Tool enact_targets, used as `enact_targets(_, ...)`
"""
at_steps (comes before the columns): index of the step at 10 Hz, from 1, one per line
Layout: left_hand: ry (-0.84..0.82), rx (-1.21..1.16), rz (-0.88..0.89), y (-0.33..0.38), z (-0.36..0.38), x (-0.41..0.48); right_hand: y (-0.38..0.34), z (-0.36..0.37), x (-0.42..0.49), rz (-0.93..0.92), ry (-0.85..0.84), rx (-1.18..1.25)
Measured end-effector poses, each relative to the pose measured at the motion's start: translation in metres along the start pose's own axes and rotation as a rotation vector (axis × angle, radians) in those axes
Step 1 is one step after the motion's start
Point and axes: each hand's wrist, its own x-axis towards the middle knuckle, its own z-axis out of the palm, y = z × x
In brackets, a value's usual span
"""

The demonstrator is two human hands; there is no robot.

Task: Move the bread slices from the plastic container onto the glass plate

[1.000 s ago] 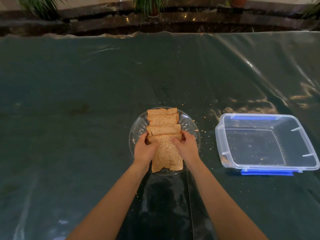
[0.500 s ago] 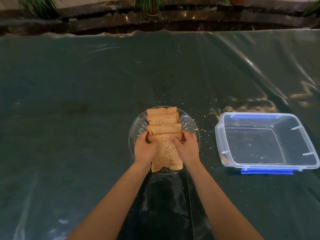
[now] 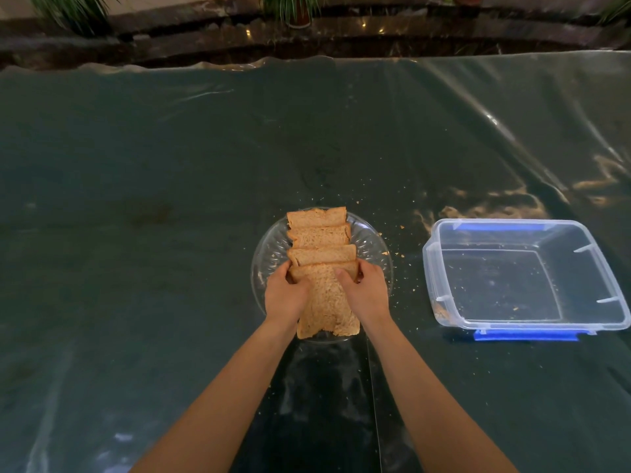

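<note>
Dark plastic-covered table (image 3: 170,199). Both hands, left hand (image 3: 285,295) and right hand (image 3: 367,293), pinch the nearest bread slice (image 3: 327,305) by its side edges on the glass plate (image 3: 372,244); its long axis points away. To the right, the plastic container (image 3: 526,274) holds only crumbs.

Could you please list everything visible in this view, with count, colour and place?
Bread slices: four, brown, overlapping in a row on the plate.
Glass plate: one, clear, centre of the table.
Plastic container: one, clear with blue clips, right of the plate, holding only crumbs.
Crumbs: many, brown, scattered around the plate.
Table cover: one, dark green under clear plastic sheet.
Plants: several, green, beyond the far edge.
Left hand: one, gripping the nearest slice's left side.
Right hand: one, gripping its right side.
</note>
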Motion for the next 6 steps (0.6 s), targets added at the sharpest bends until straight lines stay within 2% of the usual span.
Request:
enact_targets(4,0.006,0.061,0.052,-0.001,-0.002,0.001,0.0,-0.003,0.005,-0.039,-0.03,-0.027)
enact_targets(5,-0.015,0.116,0.14,0.002,-0.008,-0.002,0.0,-0.008,0.003,-0.068,-0.055,-0.049)
enact_targets(6,0.021,0.275,0.27,0.01,-0.017,-0.006,-0.004,-0.02,0.002,-0.089,-0.087,-0.118)
